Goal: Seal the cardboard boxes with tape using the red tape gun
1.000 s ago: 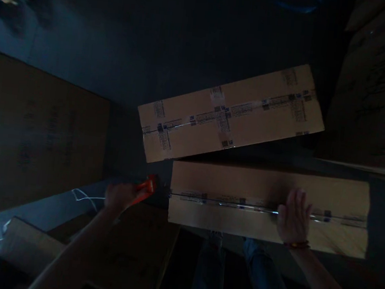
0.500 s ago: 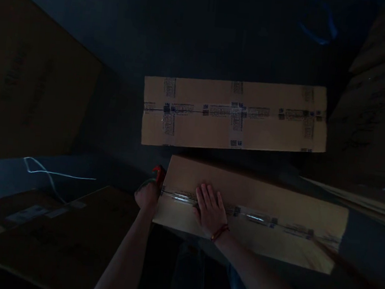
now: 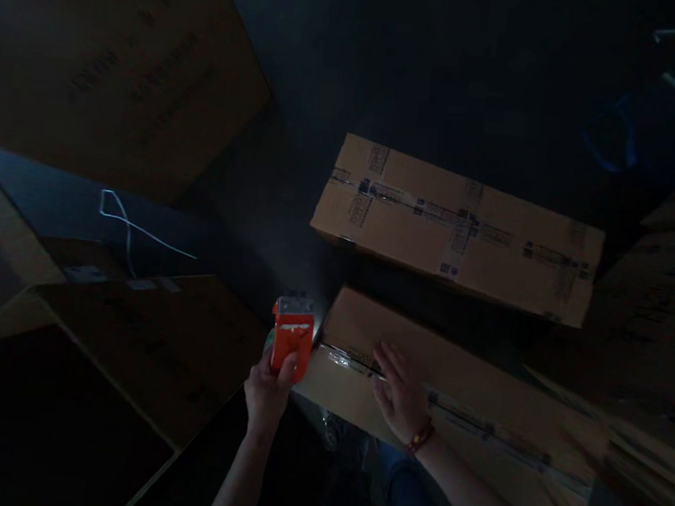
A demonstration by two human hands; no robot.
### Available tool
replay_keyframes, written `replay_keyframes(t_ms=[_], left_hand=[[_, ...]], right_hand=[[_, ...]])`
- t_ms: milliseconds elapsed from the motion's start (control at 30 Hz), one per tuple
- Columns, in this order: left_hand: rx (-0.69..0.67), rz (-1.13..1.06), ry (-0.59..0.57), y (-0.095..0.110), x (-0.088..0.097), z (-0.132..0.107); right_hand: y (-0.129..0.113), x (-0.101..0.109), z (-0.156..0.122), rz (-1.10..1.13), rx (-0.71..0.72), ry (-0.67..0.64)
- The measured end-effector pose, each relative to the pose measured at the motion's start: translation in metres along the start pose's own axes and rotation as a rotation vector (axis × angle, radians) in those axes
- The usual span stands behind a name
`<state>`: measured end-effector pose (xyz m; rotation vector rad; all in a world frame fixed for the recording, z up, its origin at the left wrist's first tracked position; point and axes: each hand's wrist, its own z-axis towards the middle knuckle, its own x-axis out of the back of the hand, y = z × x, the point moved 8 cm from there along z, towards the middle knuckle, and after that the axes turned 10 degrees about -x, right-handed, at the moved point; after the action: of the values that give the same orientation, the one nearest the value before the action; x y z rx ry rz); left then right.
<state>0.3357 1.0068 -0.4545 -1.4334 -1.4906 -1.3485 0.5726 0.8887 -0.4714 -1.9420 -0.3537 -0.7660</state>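
My left hand (image 3: pixel 266 396) is closed around an orange tape dispenser (image 3: pixel 292 348), with its thumb across the orange body and the metal end pointing away from me. The dispenser is just off the left end of a long cardboard box (image 3: pixel 492 383). A shiny strip of packing tape (image 3: pixel 345 359) runs along the seam on top of this box. My right hand (image 3: pixel 404 401), with a red bracelet at the wrist, rests open on the box top beside the taped seam, holding nothing.
A second long taped box (image 3: pixel 417 233) lies just beyond the near one. Large cartons stand at the upper left (image 3: pixel 117 65) and right (image 3: pixel 666 316). An open carton (image 3: pixel 173 348) is at the lower left, near a white strap (image 3: pixel 154 235). My legs (image 3: pixel 410 491) show below the box.
My left hand has lifted off the box's left end, bringing the tape dispenser into full view. My right hand remains on the box top, fingers less flat. The view has turned and shifted.
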Motion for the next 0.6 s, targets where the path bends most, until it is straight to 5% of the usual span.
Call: replay_keyframes(t_ms=[100, 167, 300, 467, 600], left_hand=[[-0.297, -0.285, 0.227, 0.019, 0.042, -0.05], [-0.448, -0.384, 0.266, 0.036, 0.061, -0.075], [-0.568, -0.427, 0.298, 0.067, 0.082, -0.087], [-0.528, -0.334, 0.217, 0.093, 0.074, -0.091], [-0.432, -0.161, 0.165, 0.086, 0.052, -0.133]], right_hand=[[-0.027, 0.022, 0.018, 0.52, -0.195, -0.23], [-0.061, 0.026, 0.025, 0.788, -0.223, -0.467], [-0.102, 0.028, 0.028, 0.919, -0.292, -0.722], [-0.06, 0.05, 0.063, 0.675, -0.389, -0.455], [-0.001, 0.077, 0.124, 0.474, -0.432, -0.225]])
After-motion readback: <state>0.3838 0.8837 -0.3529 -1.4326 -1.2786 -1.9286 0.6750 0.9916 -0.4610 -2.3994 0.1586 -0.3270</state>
